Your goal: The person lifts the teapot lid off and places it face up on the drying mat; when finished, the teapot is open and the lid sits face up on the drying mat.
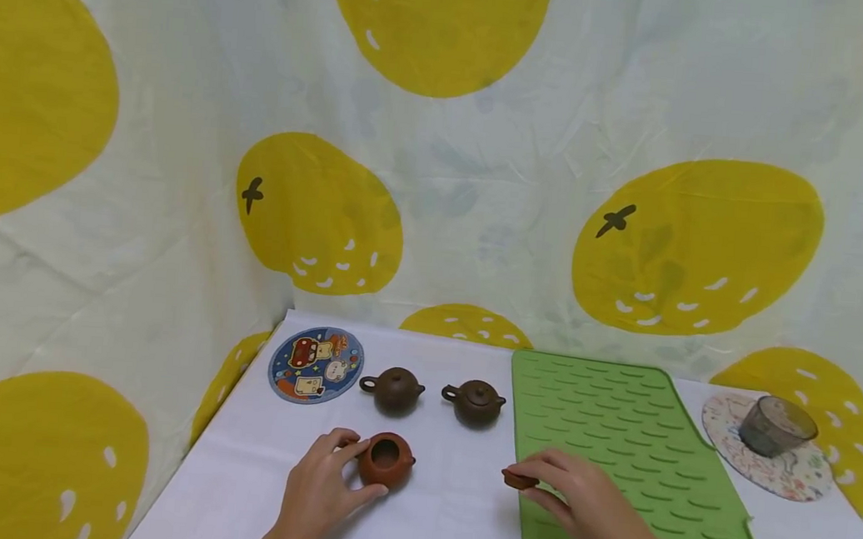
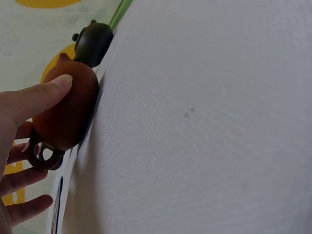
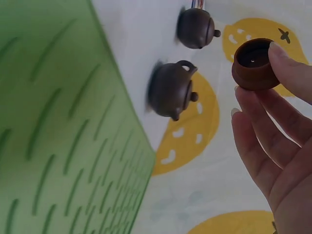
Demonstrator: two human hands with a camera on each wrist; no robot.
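My left hand point(image 1: 321, 477) grips a small reddish-brown clay teapot point(image 1: 396, 474), thumb on the near side and fingers at the far side. Its round mouth is uncovered and the spout points right in the head view. In the left wrist view the thumb presses the teapot's body point(image 2: 73, 112), with the looped handle below. To the right, over the left edge of the green mat point(image 1: 637, 451), my right hand point(image 1: 577, 495) pinches the matching reddish-brown lid point(image 1: 519, 479). The right wrist view shows the hollow underside of the lid point(image 3: 253, 78) between thumb and fingers.
Two dark brown lidded teapots, a left one point(image 1: 397, 394) and a right one point(image 1: 476, 406), stand behind the hands. A round blue cartoon mat point(image 1: 353, 364) lies back left. At far right a tinted glass point(image 1: 775, 431) sits on a round patterned mat point(image 1: 811, 484).
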